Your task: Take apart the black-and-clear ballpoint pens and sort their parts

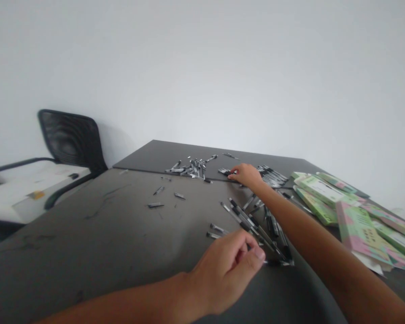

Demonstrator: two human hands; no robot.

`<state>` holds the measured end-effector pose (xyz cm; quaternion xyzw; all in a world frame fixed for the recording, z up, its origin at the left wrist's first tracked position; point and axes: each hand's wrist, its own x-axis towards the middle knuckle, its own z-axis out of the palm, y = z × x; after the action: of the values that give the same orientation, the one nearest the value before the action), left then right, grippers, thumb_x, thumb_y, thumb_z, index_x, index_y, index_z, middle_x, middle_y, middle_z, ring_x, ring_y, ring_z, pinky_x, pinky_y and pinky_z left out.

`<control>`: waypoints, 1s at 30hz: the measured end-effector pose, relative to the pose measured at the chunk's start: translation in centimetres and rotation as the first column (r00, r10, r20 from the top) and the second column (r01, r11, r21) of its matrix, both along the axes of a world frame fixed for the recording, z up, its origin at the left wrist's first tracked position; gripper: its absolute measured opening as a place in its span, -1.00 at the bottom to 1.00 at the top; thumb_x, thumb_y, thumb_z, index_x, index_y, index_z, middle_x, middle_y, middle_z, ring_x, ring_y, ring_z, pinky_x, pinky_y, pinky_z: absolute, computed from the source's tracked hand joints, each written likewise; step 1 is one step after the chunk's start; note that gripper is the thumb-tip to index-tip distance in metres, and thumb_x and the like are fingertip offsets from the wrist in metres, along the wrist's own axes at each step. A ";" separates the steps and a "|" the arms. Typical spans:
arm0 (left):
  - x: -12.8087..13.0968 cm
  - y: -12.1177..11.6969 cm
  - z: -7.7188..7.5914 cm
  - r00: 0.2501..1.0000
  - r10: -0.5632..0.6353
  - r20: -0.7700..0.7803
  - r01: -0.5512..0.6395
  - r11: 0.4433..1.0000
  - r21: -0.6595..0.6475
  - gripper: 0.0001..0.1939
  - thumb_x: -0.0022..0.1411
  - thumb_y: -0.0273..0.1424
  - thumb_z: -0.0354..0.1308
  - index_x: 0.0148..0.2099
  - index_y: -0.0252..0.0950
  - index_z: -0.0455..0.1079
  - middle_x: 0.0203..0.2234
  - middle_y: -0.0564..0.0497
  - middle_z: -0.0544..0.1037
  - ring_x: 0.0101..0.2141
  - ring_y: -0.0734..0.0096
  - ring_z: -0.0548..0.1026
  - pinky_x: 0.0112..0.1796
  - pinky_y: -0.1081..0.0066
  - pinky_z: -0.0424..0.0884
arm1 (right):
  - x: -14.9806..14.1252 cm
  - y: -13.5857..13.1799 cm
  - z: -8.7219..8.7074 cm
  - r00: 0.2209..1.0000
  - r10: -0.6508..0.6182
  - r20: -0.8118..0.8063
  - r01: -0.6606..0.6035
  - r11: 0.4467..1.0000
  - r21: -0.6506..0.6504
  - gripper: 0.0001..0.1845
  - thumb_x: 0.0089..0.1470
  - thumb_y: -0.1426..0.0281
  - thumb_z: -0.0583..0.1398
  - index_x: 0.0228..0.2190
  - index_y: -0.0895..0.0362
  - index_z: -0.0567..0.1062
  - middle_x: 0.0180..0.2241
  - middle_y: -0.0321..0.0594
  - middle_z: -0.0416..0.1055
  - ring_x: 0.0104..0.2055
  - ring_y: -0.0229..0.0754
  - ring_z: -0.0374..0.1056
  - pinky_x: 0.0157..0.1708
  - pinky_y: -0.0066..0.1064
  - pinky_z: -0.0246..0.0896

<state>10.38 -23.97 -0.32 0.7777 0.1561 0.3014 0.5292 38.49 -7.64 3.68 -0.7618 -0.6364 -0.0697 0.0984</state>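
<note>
My right hand (245,174) reaches across to the far part of the table, its fingers closed on a black-and-clear pen at the end of a small group of pens (223,171). Just right of that hand lies a neat row of similar pens (272,176). Nearer to me, my left hand (229,267) is curled, thumb against the fingers; what it holds, if anything, is hidden. Beyond its knuckles several loose pens (253,222) lie in a spread pile, partly covered by my right forearm.
A heap of short pens or pen parts (192,168) lies left of my right hand, with a few scattered pieces (180,196) closer. Green and pink cardboard boxes (359,227) are piled at the right. A black mesh chair (72,139) stands beyond the table's (121,252) left edge.
</note>
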 end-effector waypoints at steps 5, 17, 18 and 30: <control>-0.1 0.1 0.3 1.000 0.001 -0.017 0.000 1.000 0.008 -0.60 0.59 -0.05 0.05 -0.14 -0.25 0.47 -0.46 0.11 0.40 -0.40 0.41 0.38 -0.33 0.37 0.19 | 0.0 -1.7 1.0 0.998 0.047 -0.034 -0.041 0.984 0.171 -0.57 0.23 0.09 0.37 0.01 0.07 0.73 -0.15 -0.08 0.68 -0.09 -0.01 0.54 -0.06 -0.31 0.36; -0.9 3.5 2.2 0.970 0.238 0.048 -0.239 0.908 0.345 -0.57 0.61 -0.18 -0.09 -0.30 -0.23 0.35 -0.44 0.05 0.43 -0.37 0.34 0.42 -0.28 0.36 0.28 | -3.3 -17.6 3.4 0.891 0.390 -0.231 -0.295 0.886 0.359 -0.50 0.38 -0.07 0.20 -0.25 0.03 0.74 -0.41 -0.25 0.63 -0.42 -0.17 0.45 -0.36 -0.36 0.25; -1.0 4.2 2.5 0.945 0.323 0.044 -0.313 0.863 0.397 -0.57 0.61 -0.19 -0.11 -0.31 -0.22 0.35 -0.45 0.06 0.42 -0.38 0.34 0.42 -0.29 0.37 0.29 | -4.0 -18.4 3.5 0.879 0.427 -0.211 -0.361 0.886 0.291 -0.46 0.40 -0.07 0.17 -0.34 0.03 0.73 -0.46 -0.26 0.62 -0.44 -0.18 0.45 -0.39 -0.37 0.20; -7.9 17.5 4.7 0.637 0.770 -0.037 -0.556 0.492 0.670 -0.70 0.39 -0.19 0.08 -0.25 -0.27 0.50 -0.43 -0.01 0.42 -0.30 0.24 0.39 -0.19 0.32 0.30 | -5.8 -21.4 1.5 0.696 0.717 -0.013 -0.661 0.649 0.377 -0.50 0.47 0.15 0.17 -0.46 0.09 0.64 -0.56 -0.26 0.52 -0.51 -0.24 0.43 -0.44 -0.36 0.13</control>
<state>2.53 -6.50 4.33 0.8166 0.4299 0.3809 0.0569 32.71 -29.07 5.19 -0.4349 -0.8458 -0.0749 0.2997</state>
